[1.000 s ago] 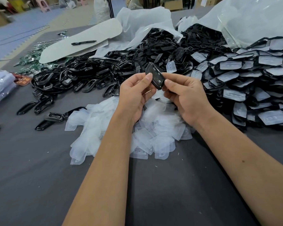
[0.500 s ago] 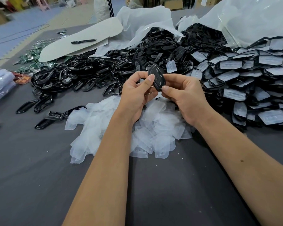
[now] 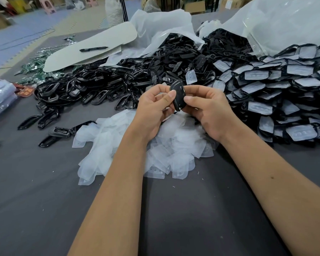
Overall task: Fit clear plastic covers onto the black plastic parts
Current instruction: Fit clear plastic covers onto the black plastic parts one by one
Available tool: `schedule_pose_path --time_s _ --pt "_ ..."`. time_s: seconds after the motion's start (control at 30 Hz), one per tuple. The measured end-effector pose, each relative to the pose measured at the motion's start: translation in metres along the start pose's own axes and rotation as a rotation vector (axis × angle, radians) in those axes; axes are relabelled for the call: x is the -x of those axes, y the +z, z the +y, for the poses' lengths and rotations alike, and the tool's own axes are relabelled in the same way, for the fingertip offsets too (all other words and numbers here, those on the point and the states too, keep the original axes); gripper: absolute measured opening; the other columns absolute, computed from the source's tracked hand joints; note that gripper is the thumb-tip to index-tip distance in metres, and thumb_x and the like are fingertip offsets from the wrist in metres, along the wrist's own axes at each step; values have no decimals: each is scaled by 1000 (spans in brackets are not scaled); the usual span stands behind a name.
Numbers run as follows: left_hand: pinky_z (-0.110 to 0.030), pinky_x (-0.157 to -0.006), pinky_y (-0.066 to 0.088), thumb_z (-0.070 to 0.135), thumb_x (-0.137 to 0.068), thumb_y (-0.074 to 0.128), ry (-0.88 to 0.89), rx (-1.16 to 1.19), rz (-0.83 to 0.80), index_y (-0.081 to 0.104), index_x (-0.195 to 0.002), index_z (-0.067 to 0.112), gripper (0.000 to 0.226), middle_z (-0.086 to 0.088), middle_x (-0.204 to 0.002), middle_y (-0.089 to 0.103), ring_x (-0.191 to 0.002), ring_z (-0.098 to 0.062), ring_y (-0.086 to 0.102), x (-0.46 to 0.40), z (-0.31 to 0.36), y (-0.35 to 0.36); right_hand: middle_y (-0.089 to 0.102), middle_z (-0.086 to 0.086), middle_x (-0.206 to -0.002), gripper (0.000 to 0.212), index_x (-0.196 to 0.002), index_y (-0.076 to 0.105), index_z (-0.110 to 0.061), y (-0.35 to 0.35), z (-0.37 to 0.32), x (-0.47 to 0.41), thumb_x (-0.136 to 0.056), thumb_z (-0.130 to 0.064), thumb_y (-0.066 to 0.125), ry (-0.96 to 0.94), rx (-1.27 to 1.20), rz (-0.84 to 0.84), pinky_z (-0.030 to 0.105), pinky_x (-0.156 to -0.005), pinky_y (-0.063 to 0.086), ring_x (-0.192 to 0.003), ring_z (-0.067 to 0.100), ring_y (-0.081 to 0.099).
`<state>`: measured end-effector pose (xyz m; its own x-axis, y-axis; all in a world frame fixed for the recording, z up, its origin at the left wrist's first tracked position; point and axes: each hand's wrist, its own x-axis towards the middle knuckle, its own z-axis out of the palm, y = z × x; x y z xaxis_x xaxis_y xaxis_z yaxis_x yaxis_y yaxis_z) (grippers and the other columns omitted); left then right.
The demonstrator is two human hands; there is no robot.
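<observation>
Nearest to me I see the two forearms over the grey table (image 3: 44,209), which reach forward to the middle. My left hand (image 3: 153,109) and my right hand (image 3: 209,109) meet there, lifted above the table, and both pinch one black part (image 3: 178,95) between thumb and fingers. The part stands nearly on its edge, the left thumb on its left side and the right thumb on its right side (whether a clear cover already sits on it, I cannot tell). Just under the hands and a little toward me lies the heap of clear covers (image 3: 133,150), loose on the table. To the left of the hands, and beyond them, a wide pile of bare black parts (image 3: 92,87) spreads. To the right of the hands is the stack of covered parts (image 3: 277,89), each with a pale cover on top. Farther behind, left of the hands, a pen (image 3: 93,49) lies on a pale board (image 3: 92,43), and big plastic bags (image 3: 284,21) rise at the back right.
</observation>
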<state>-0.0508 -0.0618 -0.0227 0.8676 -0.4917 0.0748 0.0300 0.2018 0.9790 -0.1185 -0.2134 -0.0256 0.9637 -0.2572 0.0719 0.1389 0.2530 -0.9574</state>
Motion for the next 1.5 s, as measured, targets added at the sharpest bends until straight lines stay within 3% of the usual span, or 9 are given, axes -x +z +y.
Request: schedule_pose_path --time_s 0.13,0.33,0.47,0.57,0.63,0.87,1.0,1.23,1.5 --pt "-20 -61 46 4 -104 54 17 -23 -93 59 -91 10 15 0 -71 64 -63 -9 56 1 5 -1 74 14 -93 28 -119 67 7 -5 -6 4 -95 15 56 40 -74 -73 26 -77 59 -85 20 74" --pt "-21 -62 46 5 -102 59 53 -64 -144 61 -90 11 14 -3 -71 65 -63 -12 57 0 13 5 74 15 -96 27 -107 73 -2 -15 -22 13 -91 17 63 -124 169 -91 40 -90 61 -90 26 73" --pt "-24 -70 54 3 -95 70 113 -237 -103 69 -92 14 12 -3 -75 71 -72 -14 67 -6 7 29 77 5 -94 24 -102 77 -9 -38 -37 19 -87 9 73 -358 717 99 39 -89 61 -89 19 74" --pt "-26 -81 58 3 -88 78 251 -414 -40 75 -102 19 22 1 -93 76 -83 -11 70 -21 8 60 74 -6 -89 22 -100 78 -14 -58 -53 21 -86 3 74 -498 989 264 23 -84 58 -83 9 70" --pt "-26 -88 57 4 -85 79 349 -545 34 73 -117 20 37 4 -110 73 -97 -12 68 -31 9 87 74 -1 -92 20 -100 78 -12 -75 -65 19 -86 1 72 -552 1155 391 24 -85 55 -86 14 68" --pt "-26 -114 29 8 -87 72 485 -999 -38 60 -143 27 61 -4 -143 49 -134 -26 34 -52 -4 177 72 10 -110 31 -115 79 -14 -131 -94 9 -96 -2 57 -444 1491 808 32 -95 45 -118 32 54" --pt "-25 -111 31 4 -87 63 447 -1010 61 64 -138 25 55 -7 -142 49 -134 -28 32 -51 -15 193 69 16 -120 36 -119 77 -13 -148 -101 7 -94 3 57 -212 1563 680 48 -101 49 -128 37 48" --pt "-13 -93 29 3 -88 62 486 -937 192 75 -113 18 32 0 -116 62 -121 -23 43 -43 -15 182 73 13 -111 41 -113 79 -13 -129 -94 9 -89 6 51 -364 1518 696 47 -98 49 -122 35 53" --pt "-37 -91 49 0 -76 58 361 -963 340 80 -92 12 30 -6 -95 75 -98 -25 64 -25 16 84 77 10 -101 36 -104 81 -12 -33 -50 -5 -87 1 52 -480 1391 359 35 -91 46 -107 33 60"
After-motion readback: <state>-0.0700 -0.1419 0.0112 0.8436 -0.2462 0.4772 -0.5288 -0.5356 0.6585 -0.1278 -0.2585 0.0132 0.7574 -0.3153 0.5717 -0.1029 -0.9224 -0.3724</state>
